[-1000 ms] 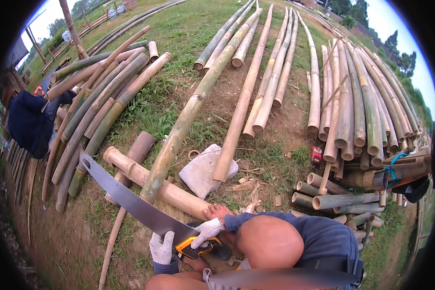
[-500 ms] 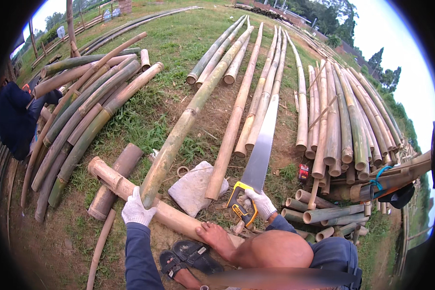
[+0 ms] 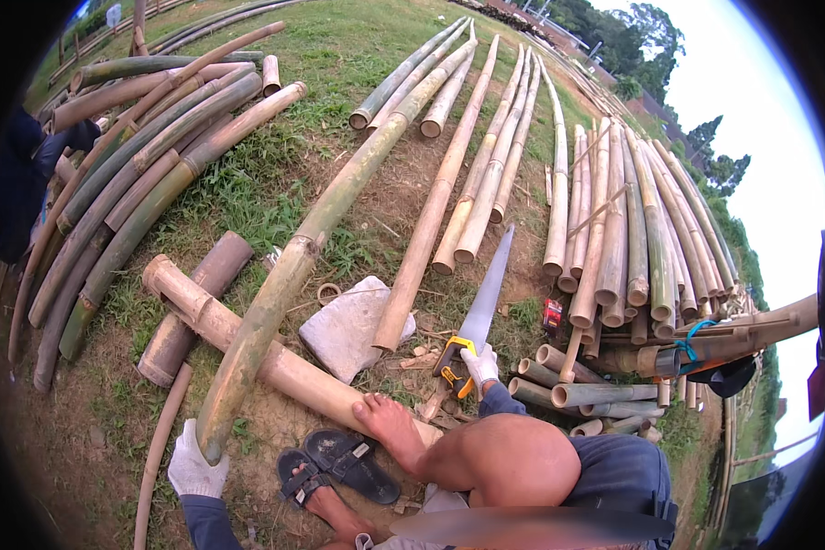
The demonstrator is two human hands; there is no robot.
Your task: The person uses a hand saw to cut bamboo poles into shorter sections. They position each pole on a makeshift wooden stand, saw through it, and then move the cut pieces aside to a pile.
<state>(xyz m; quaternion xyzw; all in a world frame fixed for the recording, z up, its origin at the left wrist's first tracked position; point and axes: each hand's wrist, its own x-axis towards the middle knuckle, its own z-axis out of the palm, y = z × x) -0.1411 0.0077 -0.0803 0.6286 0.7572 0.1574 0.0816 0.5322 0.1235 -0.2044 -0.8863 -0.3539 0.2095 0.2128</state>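
My left hand (image 3: 198,463), in a white knit glove, is closed around the near end of a long greenish bamboo pole (image 3: 289,266). That pole slopes away to the far end of the grass and crosses over a thick, short bamboo log (image 3: 316,385). My bare foot (image 3: 390,426) presses on this log, which has a notch near its far-left end. My right hand (image 3: 481,367), also gloved, grips the yellow-and-black handle of a handsaw (image 3: 486,298). The saw's blade points away from me, above the ground and apart from the pole.
Another bamboo piece (image 3: 163,353) lies under the log's left end. A pale stone slab (image 3: 348,330) sits beyond the log. Bamboo piles stand left (image 3: 160,183) and right (image 3: 660,229). Sandals (image 3: 353,463) are near my feet. Another person (image 3: 27,174) is at the far left.
My left hand has moved down and left, drawing the pole's near end toward me past the log. The saw, still in my right hand, has shifted slightly left and its blade tip appears lower.
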